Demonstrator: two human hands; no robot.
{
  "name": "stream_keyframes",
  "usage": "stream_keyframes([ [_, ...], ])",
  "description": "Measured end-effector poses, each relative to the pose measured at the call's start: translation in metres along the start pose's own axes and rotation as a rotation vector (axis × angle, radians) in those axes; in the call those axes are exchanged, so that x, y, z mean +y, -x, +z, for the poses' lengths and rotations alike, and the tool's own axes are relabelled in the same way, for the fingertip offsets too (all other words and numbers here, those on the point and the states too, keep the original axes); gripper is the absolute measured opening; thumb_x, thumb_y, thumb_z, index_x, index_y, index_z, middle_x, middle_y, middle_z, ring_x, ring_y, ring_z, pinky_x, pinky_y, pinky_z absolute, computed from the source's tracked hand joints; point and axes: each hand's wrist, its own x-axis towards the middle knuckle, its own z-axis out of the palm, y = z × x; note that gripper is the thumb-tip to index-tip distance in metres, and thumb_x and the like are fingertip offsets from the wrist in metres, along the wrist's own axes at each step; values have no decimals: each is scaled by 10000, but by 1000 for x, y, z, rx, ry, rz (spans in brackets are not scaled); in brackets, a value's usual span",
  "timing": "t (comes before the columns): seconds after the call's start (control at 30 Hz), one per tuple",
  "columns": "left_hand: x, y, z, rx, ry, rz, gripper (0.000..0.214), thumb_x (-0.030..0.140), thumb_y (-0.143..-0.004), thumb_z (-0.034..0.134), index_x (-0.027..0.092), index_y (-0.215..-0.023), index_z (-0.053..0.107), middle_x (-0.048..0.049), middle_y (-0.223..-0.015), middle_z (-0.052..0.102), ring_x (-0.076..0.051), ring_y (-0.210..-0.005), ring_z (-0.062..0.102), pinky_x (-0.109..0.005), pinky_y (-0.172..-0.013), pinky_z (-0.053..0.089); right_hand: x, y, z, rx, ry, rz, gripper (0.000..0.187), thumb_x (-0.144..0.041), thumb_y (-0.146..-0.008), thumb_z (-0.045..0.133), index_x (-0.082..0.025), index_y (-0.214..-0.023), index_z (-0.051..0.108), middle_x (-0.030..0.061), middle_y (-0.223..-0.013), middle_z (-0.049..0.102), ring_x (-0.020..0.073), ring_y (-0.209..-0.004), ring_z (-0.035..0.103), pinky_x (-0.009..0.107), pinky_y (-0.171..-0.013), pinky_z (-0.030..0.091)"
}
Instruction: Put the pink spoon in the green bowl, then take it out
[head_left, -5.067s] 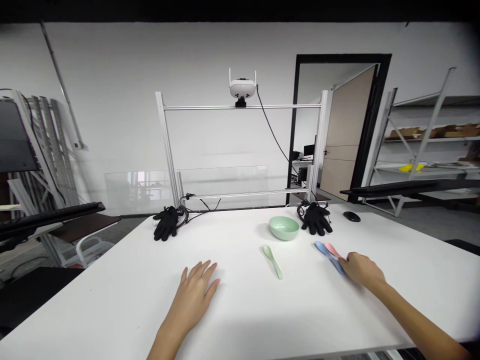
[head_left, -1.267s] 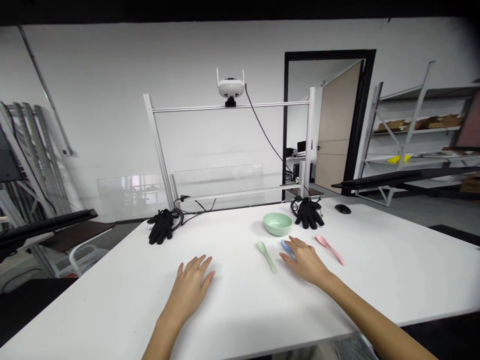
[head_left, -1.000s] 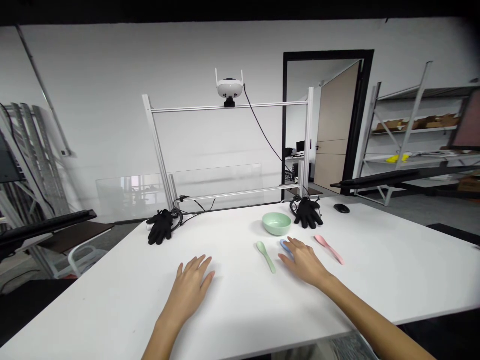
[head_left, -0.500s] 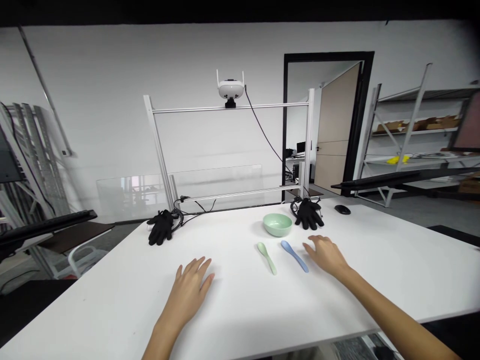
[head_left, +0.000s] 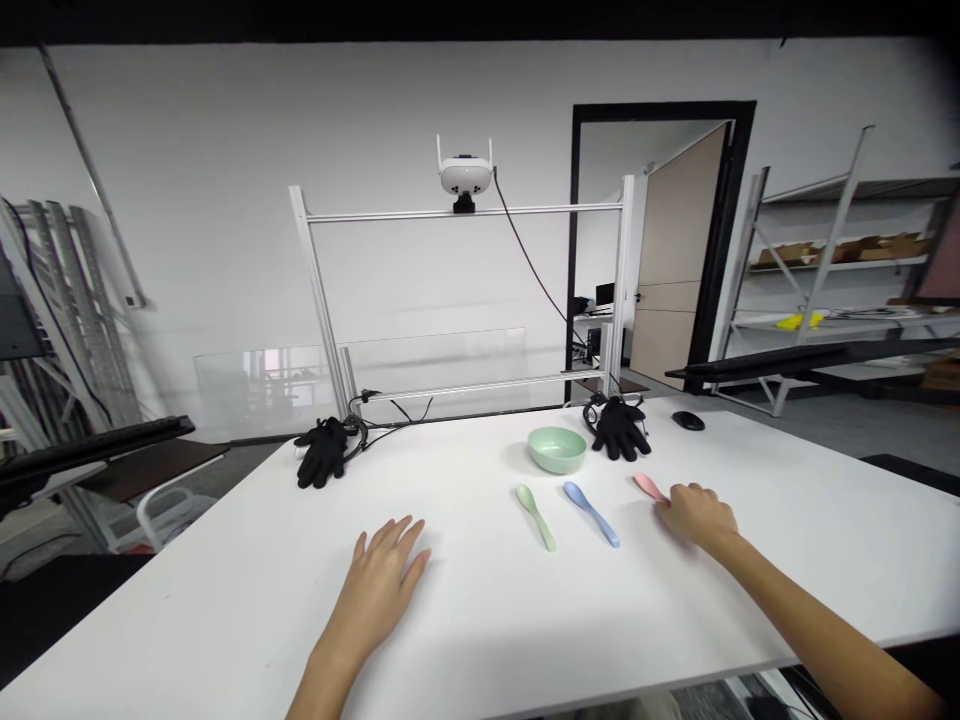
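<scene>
While our left hand (head_left: 379, 580) lies open and flat on the white table (head_left: 225, 610), well away from the mint-green bowl (head_left: 556, 449), our right hand (head_left: 697, 517) curls down over the end of the pink plastic spoon (head_left: 649, 486), to the bowl's right; we cannot tell whether it grips. A green spoon (head_left: 535, 517) and a blue spoon (head_left: 591, 513) lie side by side in front of the bowl, and a black glove (head_left: 619, 430) lies just beside it.

The bare left hand (head_left: 376, 582) lies flat and palm down with its fingers spread and pointing forward, while the right forearm (head_left: 817, 610) angles in from the lower right to the right hand (head_left: 697, 518), which sits well apart, knuckles up, fingers loosely curled downward.
</scene>
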Motion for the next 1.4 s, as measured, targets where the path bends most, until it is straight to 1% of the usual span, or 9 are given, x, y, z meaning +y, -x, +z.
stream_keyframes([
  [0.1, 0, 0, 1, 8, 4, 5, 526, 452, -1054, 347, 242, -1505, 518, -94, -1570, 526, -321, -1485, 424, -603, -1213, 281, 2, -1, 4, -21, -7, -15, 331, -284, -965, 461, -103, -1092, 709, 185, -1153, 614, 324, -1090, 575, 410, -883, 465],
  [0.27, -1, -1, 3, 3, 2, 0, 530, 450, -1053, 348, 236, -1506, 517, -97, -1573, 522, -322, -1482, 428, -608, -1214, 278, 2, -1, 6, -7, -16, -24, 341, -247, -990, 404, -93, -1056, 701, 183, -1129, 625, 304, -1053, 596, 388, -850, 466],
  [0.43, 0, -1, 2, -10, 4, -8, 532, 457, -1052, 352, 238, -1508, 517, -94, -1575, 520, -321, -1484, 427, -604, -1217, 279, -10, 3, -9, 40, -19, -57, 357, -252, -1007, 376, -95, -1021, 696, 177, -1110, 630, 287, -1015, 615, 340, -782, 451],
  [0.7, 3, 2, 1, -17, 1, -2, 536, 457, -1058, 328, 238, -1512, 511, -86, -1586, 506, -313, -1494, 412, -599, -1225, 269, -70, 7, -60, 189, -130, -196, 336, -315, -1006, 449, -133, -961, 727, 143, -1037, 675, 238, -909, 640, 275, -667, 385],
  [0.87, 4, 2, 2, -16, 14, -2, 536, 460, -1060, 322, 244, -1513, 510, -80, -1594, 497, -311, -1500, 403, -599, -1224, 274, -114, -3, -77, 182, -217, -240, 329, -327, -987, 503, -138, -961, 771, 149, -1052, 696, 240, -958, 661, 260, -723, 424],
  [1.0, 3, 3, 2, -23, 20, -8, 534, 461, -1059, 326, 247, -1511, 513, -77, -1592, 500, -311, -1498, 406, -597, -1224, 276, -142, -14, -78, 119, -244, -235, 283, -292, -959, 543, -145, -968, 785, 153, -1060, 708, 260, -1032, 669, 269, -817, 470],
  [1.13, 1, 4, 1, -11, 39, -9, 530, 465, -1058, 333, 248, -1503, 522, -85, -1583, 512, -312, -1496, 410, -601, -1219, 285, -159, -24, -72, 78, -238, -203, 285, -318, -954, 585, -108, -1008, 771, 194, -1064, 700, 289, -1046, 679, 308, -857, 504],
  [1.3, -3, 7, 3, 4, 53, -6, 528, 473, -1056, 341, 254, -1499, 527, -85, -1575, 523, -314, -1493, 413, -600, -1221, 284, -166, -37, -60, 39, -236, -165, 539, -545, -964, 612, -53, -1154, 719, 248, -1084, 680, 324, -1084, 667, 356, -887, 529],
  [1.4, -5, 7, 3, 13, 56, -10, 516, 477, -1054, 354, 272, -1491, 537, -81, -1569, 531, -315, -1487, 422, -602, -1216, 291, -166, -47, -52, 32, -239, -140, 611, -587, -934, 648, -25, -1168, 705, 263, -1101, 670, 333, -1100, 660, 348, -890, 536],
])
